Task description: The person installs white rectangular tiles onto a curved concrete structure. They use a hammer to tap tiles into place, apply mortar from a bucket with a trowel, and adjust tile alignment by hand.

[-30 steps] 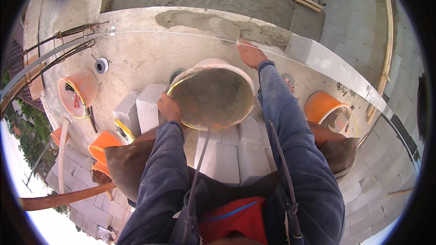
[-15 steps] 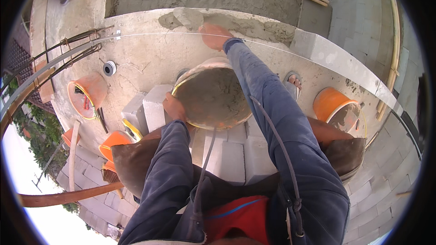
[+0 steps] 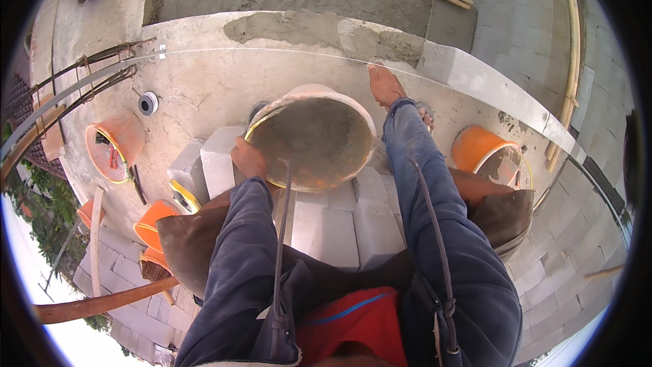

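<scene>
Tub (image 3: 312,91) stands near, left hand (image 3: 249,158) pinching its left rim, seemingly for steadiness; right hand (image 3: 385,86) clasps a trowel (image 3: 356,37) at far mortar (image 3: 285,29).

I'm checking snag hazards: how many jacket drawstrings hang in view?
2: the left drawstring near the left sleeve and the right drawstring across the right sleeve. None seems hidden.

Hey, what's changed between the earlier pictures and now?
The right hand went left with the trowel along the mortar, then back right, past its first spot. Nothing was visibly grasped or let go. The left hand stayed on the tub.
</scene>
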Available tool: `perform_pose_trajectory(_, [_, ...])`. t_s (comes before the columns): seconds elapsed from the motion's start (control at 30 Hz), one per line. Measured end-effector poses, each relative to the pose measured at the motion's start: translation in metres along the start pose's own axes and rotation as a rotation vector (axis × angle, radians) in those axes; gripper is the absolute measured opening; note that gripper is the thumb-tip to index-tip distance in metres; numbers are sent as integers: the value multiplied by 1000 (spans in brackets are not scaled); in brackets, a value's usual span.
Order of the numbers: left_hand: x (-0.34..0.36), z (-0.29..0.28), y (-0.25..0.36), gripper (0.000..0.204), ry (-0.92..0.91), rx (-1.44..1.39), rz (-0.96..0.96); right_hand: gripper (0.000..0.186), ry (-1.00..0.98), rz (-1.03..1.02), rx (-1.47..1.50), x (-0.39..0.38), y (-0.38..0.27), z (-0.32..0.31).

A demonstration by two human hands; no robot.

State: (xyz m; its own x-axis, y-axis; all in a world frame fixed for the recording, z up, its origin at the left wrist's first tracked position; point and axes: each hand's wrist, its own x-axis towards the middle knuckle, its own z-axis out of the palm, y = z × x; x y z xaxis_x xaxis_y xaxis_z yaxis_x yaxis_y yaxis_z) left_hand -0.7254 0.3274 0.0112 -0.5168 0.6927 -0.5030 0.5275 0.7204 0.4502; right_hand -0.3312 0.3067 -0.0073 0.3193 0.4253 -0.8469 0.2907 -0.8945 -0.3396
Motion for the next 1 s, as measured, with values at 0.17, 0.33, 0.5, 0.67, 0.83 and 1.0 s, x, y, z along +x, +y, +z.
perform_pose_trajectory(0.17, [-3, 1, 6, 58, 7, -31, 8, 51, 100, 55, 101, -6, 64, -6])
perform_pose_trajectory(0.33, [7, 1, -7, 58, 34, -56, 1, 49, 141, -41, 140, -11, 60, 18])
perform_pose_trajectory(0.5, [2, 1, -5, 52, 0, -65, -3, 49, 236, -76, 42, 5, 61, 26])
perform_pose_trajectory(0.67, [1, -1, -7, 51, 21, 136, 137, 46, 357, 47, 466, -3, 105, 27])
perform_pose_trajectory(0.83, [0, 3, -2, 52, 15, -29, -17, 46, 180, 132, 1151, 9, 109, 48])
perform_pose_trajectory(1.0, [13, -2, -20, 50, -25, 149, 113, 48, -31, 80, 1053, 29, 62, 70])
